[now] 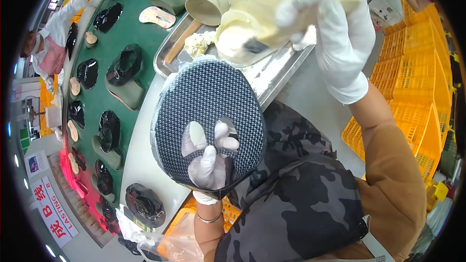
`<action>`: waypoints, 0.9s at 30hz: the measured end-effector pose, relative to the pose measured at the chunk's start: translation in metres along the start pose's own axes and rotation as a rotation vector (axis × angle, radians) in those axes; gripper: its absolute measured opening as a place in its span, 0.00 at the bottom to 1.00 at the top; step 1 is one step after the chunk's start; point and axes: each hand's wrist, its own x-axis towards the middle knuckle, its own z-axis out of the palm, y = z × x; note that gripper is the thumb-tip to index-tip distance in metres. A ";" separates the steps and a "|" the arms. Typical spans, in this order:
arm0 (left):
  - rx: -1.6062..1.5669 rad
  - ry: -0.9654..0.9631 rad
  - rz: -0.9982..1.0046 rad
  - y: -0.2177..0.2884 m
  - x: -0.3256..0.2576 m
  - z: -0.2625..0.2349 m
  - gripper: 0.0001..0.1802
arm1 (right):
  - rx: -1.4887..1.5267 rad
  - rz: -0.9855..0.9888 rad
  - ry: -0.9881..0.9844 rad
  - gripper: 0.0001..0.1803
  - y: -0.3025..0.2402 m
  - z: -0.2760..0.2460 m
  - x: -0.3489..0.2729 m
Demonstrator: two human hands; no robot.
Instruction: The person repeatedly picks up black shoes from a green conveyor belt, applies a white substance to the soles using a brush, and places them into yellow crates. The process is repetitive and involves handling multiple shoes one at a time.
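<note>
My gloved left hand (pixel 208 167) grips a shoe upper (pixel 213 92), its fingers showing through two openings in the dark woven lining. The wide rounded end of the upper points away from me, with a pale film along its left and far edges. Above and to the right, my gloved right hand (pixel 344 48) pinches a brush (pixel 291 29) with a light handle, blurred by motion. The brush's dark tip is over a cream-coloured pot (pixel 233 24) smeared with white paste. Part of the pot's near side is hidden behind the upper.
The pot stands in a metal tray (pixel 162 51) with a wooden stick (pixel 180 43) and a beige cup (pixel 208 6) on its side. Black uppers, lasts and insoles line the green belt (pixel 145 34). Yellow crates (pixel 412 77) stack at right. A co-worker (pixel 53 43) stands across the belt.
</note>
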 end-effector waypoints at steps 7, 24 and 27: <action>0.029 -0.070 0.115 -0.001 0.003 0.013 0.31 | 0.294 0.173 0.054 0.09 0.006 0.027 0.017; 0.589 -0.056 0.515 -0.015 0.025 -0.027 0.23 | 0.269 0.416 -0.064 0.07 -0.002 0.015 -0.004; 0.395 0.021 0.374 -0.016 0.026 -0.032 0.19 | 0.246 0.352 -0.052 0.07 -0.005 0.014 -0.006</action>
